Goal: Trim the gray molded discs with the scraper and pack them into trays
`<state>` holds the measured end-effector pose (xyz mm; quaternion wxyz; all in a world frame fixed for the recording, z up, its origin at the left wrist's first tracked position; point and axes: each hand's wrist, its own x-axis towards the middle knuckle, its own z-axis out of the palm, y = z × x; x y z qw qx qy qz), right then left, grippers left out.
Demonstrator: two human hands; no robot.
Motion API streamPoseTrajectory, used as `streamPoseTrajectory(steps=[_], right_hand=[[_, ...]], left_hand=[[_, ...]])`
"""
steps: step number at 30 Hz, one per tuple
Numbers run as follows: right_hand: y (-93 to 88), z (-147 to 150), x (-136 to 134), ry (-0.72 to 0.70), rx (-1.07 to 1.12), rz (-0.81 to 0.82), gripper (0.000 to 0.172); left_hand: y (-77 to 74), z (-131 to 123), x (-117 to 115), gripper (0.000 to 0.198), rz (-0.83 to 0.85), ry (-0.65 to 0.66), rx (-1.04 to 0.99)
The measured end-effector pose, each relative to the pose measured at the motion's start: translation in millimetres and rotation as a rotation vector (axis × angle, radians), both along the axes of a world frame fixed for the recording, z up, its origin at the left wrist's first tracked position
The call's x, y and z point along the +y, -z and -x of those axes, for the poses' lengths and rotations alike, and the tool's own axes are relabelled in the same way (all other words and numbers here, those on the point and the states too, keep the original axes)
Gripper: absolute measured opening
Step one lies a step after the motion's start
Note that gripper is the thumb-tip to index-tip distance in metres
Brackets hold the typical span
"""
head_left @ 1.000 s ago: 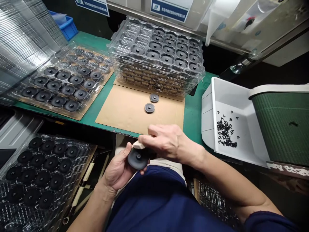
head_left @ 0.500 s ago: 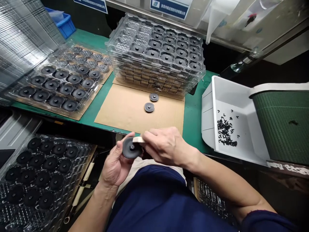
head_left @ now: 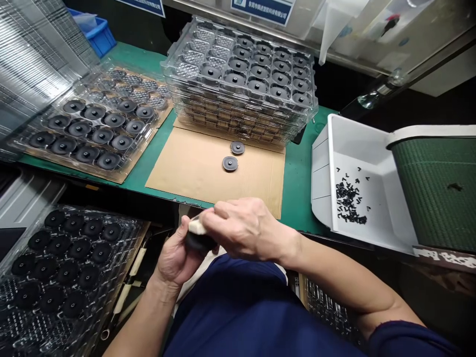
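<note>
Low in front of my body, my left hand (head_left: 174, 259) grips a black round plastic disc (head_left: 200, 243) by its edge, thumb on the near left side. My right hand (head_left: 243, 229) is closed around a cream-coloured, blunt-ended piece (head_left: 196, 227), its end over the disc's face. That piece and my right fingers hide much of the disc, including its centre. Whether the piece touches the disc I cannot tell. Beyond my hands, two similar discs, a nearer one (head_left: 230, 163) and a farther one (head_left: 237, 148), lie on a cardboard sheet (head_left: 186, 163).
A stack of clear trays (head_left: 238, 106) holding discs stands behind the cardboard. More disc-filled trays sit left on the bench (head_left: 143, 134) and lower left (head_left: 122, 248). At right, a white bin (head_left: 375, 198) contains small black pieces (head_left: 347, 201) beside a green conveyor belt (head_left: 439, 198).
My right hand has moved slightly left, carrying the cream-coloured piece across the disc. The disc has tilted, and its centre, visible before, is now covered.
</note>
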<state>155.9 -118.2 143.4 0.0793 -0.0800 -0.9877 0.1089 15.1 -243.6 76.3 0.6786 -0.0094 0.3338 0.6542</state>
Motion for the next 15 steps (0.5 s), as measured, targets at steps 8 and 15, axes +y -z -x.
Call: streamPoseTrajectory(steps=[8, 15], right_hand=[[9.5, -5.8, -5.0, 0.213, -0.047, 0.128, 0.018], [-5.5, 6.6, 7.3, -0.073, -0.061, -0.049, 0.010]], left_hand=[[5.3, 2.9, -1.8, 0.046, 0.001, -0.164, 0.235], [6.6, 1.1, -1.7, 0.044, -0.034, 0.046, -0.020]])
